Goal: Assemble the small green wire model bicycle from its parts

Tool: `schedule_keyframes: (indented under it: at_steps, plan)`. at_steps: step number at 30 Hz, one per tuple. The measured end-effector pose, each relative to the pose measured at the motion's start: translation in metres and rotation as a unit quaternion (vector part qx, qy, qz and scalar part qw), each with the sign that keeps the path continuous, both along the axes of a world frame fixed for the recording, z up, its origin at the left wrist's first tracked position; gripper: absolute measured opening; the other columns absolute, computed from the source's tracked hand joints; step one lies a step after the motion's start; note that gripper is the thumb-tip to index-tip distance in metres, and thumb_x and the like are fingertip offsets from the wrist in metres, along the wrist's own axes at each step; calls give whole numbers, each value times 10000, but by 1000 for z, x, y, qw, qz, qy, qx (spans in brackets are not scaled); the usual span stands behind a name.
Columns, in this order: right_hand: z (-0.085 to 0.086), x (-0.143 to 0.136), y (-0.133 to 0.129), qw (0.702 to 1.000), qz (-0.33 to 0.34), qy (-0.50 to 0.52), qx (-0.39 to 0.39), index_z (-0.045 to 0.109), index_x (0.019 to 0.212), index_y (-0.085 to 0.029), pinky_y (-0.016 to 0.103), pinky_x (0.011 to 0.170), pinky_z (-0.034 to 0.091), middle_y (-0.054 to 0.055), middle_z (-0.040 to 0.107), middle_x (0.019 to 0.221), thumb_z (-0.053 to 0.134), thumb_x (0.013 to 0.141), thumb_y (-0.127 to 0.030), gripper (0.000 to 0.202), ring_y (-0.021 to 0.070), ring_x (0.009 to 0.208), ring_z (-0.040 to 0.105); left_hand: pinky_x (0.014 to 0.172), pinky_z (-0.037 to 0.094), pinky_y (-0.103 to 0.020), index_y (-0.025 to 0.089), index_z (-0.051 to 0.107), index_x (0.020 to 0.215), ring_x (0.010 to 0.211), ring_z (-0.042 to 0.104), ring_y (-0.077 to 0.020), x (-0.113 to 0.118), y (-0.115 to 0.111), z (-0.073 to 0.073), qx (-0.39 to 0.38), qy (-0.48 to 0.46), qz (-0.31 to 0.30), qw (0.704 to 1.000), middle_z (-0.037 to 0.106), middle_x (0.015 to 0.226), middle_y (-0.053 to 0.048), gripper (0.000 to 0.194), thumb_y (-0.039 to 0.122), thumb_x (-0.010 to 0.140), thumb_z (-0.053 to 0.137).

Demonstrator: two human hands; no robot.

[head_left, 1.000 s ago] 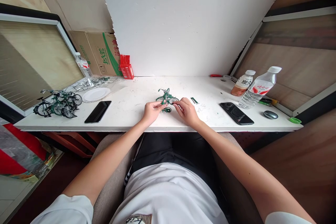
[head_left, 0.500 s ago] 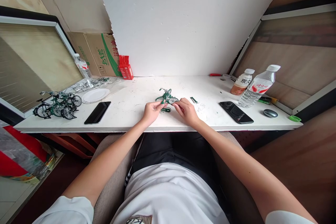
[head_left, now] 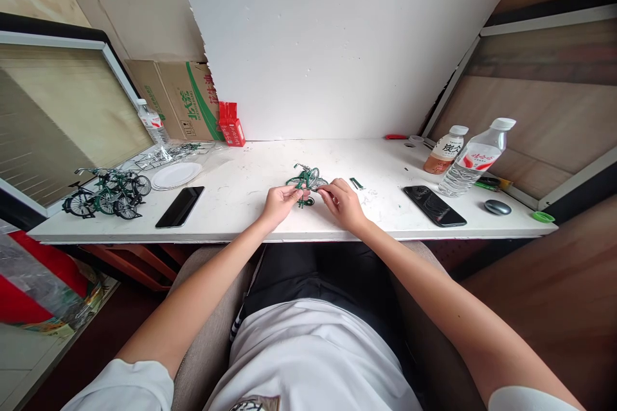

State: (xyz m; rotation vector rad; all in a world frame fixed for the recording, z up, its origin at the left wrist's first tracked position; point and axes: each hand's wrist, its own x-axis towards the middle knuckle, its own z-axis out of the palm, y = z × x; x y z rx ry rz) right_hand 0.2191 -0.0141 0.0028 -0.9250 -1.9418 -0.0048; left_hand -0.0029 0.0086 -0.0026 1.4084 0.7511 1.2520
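Left hand curls with thumb and fingertips closed on the near side of a green miniature bicycle with thin spoked wheels, while the right hand pinches it at its right end, thumb against bent fingers; exactly which part the right fingertips nip is too small to make out. The bicycle is between the two hands, over the near middle of a white rectangular table. A small dark-green oblong piece shows just below the left fingertips; whether it joins the bicycle cannot be told.

Just beyond the right hand, slim dark-green strips lie on the tabletop. Farther left lies a black-screened phone, then a cluster of dark-green miniature bicycles near the left end, with a round white plate behind. A small red carton stands at the far left. Well to the right lie a glossy black phone and a grey oval mouse; beyond them stand a brown-and-white bottle and a larger clear plastic bottle.
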Motion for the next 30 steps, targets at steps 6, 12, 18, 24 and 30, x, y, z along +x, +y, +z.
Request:
schedule_keyframes:
  at_steps: [6,12,18,24,30]
  plan:
    - [1,-1,-1,1000,-4,-2,-3,746,1117,-258,424,773,517,91,631,877,443,1123,-501,388,258,832,593,996,585,-498,99,799,1196,967,797,-315,0,1,0,-12,-11,0,1000,830,1075,-184,606,532,786,906]
    - [1,-1,-1,1000,-4,-2,4,741,1131,-257,423,767,514,87,630,876,456,1124,-478,361,256,824,591,989,590,-492,95,791,1182,949,796,-304,0,0,1,-11,-11,2,1000,830,1062,-178,600,535,790,902]
    - [1,-2,-2,1000,-9,-2,-1,737,1124,-258,417,764,513,88,637,887,466,1124,-467,342,253,834,593,1000,583,-491,96,789,1175,957,793,-301,-1,0,2,-10,-6,-4,1000,827,1078,-181,581,533,806,893]
    - [-1,-1,0,1000,-9,-4,20,730,1146,-245,403,745,508,83,634,882,481,1126,-423,307,240,812,586,984,585,-472,91,782,1182,951,792,-292,-1,1,0,-9,-15,-5,1000,828,1070,-181,580,520,807,895]
    - [-3,-1,2,999,-7,-3,49,728,1140,-240,383,716,499,71,634,872,512,1120,-373,255,224,791,583,968,591,-467,81,775,1189,934,791,-287,-1,2,-1,-8,-17,-7,1000,828,1068,-183,576,503,815,893]
